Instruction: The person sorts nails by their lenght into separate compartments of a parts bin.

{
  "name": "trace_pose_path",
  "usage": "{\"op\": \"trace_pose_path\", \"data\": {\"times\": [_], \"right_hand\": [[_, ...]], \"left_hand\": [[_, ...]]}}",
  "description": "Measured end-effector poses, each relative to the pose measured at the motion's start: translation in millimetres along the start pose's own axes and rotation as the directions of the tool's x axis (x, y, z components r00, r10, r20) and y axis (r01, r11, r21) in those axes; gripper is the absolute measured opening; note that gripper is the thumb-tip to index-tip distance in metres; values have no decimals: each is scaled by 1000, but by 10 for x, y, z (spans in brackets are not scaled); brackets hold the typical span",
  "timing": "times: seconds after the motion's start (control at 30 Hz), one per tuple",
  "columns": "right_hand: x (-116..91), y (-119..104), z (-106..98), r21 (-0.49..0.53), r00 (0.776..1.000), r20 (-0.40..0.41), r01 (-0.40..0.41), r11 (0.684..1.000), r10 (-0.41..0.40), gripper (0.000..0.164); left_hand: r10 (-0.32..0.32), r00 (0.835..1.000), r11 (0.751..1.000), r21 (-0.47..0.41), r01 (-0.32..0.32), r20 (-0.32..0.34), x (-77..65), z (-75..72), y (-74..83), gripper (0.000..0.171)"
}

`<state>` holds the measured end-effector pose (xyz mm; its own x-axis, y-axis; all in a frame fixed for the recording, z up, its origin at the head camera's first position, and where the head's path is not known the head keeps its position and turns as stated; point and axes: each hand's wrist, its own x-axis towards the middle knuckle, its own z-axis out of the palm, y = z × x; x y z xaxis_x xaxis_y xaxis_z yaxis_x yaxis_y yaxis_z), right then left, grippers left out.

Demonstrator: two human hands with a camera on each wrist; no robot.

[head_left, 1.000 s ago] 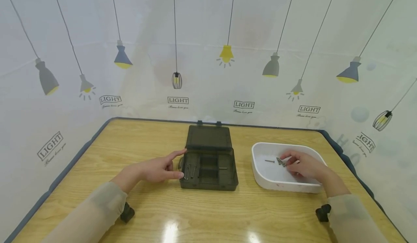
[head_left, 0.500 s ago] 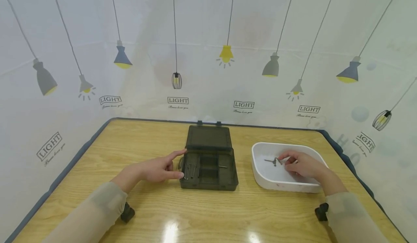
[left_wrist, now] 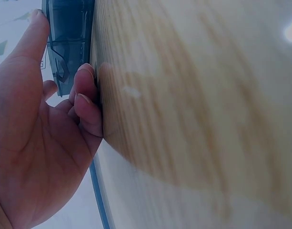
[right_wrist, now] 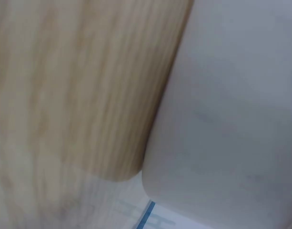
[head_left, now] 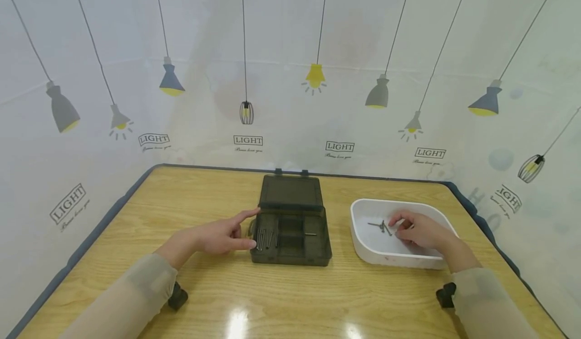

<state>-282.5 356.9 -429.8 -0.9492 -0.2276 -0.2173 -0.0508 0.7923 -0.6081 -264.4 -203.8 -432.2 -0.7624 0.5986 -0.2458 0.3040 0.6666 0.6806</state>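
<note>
At lower left of the head view, the left sleeve (head_left: 115, 301) is pale beige, loose and wrinkled, with a faint grey-green patch (head_left: 149, 277) near its end; the right sleeve (head_left: 495, 303), at lower right, matches it. A small, blocky black device (head_left: 178, 297) juts from beneath the left one, a similar black unit (head_left: 447, 295) from beneath the right. Left hand (head_left: 221, 235) and right hand (head_left: 423, 232) are bare

Wooden table (head_left: 290, 293); on it, dark case (head_left: 290, 260); white tray (head_left: 408, 262) rightward
</note>
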Motion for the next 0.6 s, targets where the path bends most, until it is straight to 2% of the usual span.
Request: {"op": "trace_pose_path", "data": {"times": [0.13, 0.27, 0.6], "right_hand": [[6, -6, 3, -33, 1000, 5, 23, 999, -23, 25], [11, -14, 4, -57, 999, 12, 31, 998, -30, 21], [23, -3, 9, -55, 1000, 10, -26, 998, 26, 12]], "left_hand": [[-6, 1000, 1000, 6, 6, 1, 0, -2, -3, 95], [-5, 1000, 1000, -1, 5, 0, -4, -3, 4, 95], [-7, 1000, 1000, 0, 7, 0, -9, 0, 18, 95]]}}
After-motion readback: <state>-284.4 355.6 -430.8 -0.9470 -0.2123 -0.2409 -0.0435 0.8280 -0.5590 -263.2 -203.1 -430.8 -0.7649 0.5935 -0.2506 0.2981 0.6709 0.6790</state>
